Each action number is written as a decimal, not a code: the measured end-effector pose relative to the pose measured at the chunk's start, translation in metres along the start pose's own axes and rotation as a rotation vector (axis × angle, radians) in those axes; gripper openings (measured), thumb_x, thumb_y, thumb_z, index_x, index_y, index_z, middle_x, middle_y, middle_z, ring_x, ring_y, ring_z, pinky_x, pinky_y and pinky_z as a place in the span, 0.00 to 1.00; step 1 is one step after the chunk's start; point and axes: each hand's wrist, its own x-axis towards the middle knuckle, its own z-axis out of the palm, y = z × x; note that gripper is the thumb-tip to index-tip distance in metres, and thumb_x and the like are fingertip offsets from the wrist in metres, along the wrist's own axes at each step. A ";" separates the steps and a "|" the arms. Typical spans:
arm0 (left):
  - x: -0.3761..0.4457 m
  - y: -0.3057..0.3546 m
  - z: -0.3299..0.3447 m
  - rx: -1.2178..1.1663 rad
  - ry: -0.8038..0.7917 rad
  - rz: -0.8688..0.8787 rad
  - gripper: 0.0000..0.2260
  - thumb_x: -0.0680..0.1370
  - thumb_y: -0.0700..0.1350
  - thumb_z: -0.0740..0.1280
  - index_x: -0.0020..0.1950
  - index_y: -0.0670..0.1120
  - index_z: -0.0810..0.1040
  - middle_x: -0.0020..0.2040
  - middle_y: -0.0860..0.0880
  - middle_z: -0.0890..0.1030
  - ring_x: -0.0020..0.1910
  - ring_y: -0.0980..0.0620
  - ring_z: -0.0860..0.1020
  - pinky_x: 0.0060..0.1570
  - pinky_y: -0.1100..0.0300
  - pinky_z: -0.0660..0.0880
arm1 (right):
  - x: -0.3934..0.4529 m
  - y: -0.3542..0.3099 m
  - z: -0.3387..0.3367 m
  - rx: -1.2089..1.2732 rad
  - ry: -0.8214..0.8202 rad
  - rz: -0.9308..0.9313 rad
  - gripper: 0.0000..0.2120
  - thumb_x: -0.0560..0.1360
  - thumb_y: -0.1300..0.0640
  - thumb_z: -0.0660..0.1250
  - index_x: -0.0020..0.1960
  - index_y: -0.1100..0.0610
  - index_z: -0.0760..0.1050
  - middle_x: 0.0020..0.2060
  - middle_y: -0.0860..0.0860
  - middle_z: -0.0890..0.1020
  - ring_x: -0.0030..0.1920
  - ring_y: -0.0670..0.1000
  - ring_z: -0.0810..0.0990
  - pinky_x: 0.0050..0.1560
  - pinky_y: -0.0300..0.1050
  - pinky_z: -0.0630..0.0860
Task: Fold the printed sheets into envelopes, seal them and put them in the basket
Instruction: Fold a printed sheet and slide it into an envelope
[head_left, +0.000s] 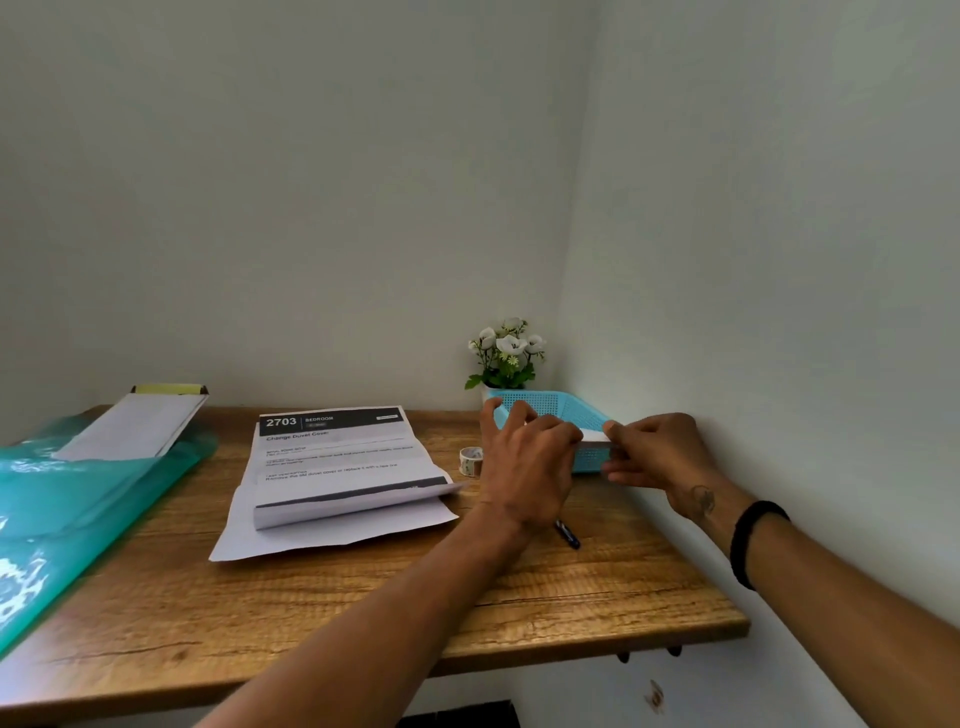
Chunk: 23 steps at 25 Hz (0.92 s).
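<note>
A wooden surface (519, 587) fills a pale corner. Over the blue basket (558, 408), both hands pinch one folded white envelope (595, 435): the left hand (530, 462) at its left end, the right hand (657, 452) at its right. Light, thin and easily creased, it is probably best held by its edges. Near it lie one tape roll (471, 461), one pen (568, 534) and a printed sheet (337, 457) atop another sheet.

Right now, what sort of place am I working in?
Probably a small home or office desk nook: a wood-grain tabletop set into a corner of plain white walls, with printed white sheets, a perforated light-blue plastic basket and a small pot of white flowers.
</note>
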 end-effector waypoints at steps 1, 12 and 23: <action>-0.001 -0.003 -0.001 -0.015 -0.005 -0.011 0.12 0.79 0.50 0.72 0.62 0.55 0.84 0.62 0.51 0.85 0.64 0.45 0.77 0.75 0.35 0.59 | -0.001 0.002 -0.003 -0.120 0.031 -0.082 0.13 0.80 0.51 0.71 0.54 0.63 0.79 0.43 0.59 0.87 0.37 0.56 0.89 0.42 0.54 0.87; 0.005 -0.057 -0.042 -0.018 -0.076 -0.115 0.15 0.81 0.51 0.66 0.68 0.56 0.80 0.66 0.52 0.83 0.68 0.50 0.74 0.74 0.44 0.61 | -0.005 -0.026 0.006 -0.742 0.184 -0.810 0.17 0.81 0.44 0.66 0.53 0.56 0.84 0.54 0.57 0.85 0.51 0.53 0.82 0.43 0.47 0.81; -0.022 -0.214 -0.114 0.099 -0.193 -0.689 0.18 0.81 0.48 0.66 0.70 0.46 0.77 0.66 0.41 0.81 0.66 0.38 0.75 0.63 0.45 0.72 | -0.056 -0.054 0.140 -0.712 -0.248 -0.791 0.10 0.78 0.48 0.72 0.45 0.55 0.83 0.40 0.50 0.85 0.40 0.48 0.83 0.44 0.44 0.82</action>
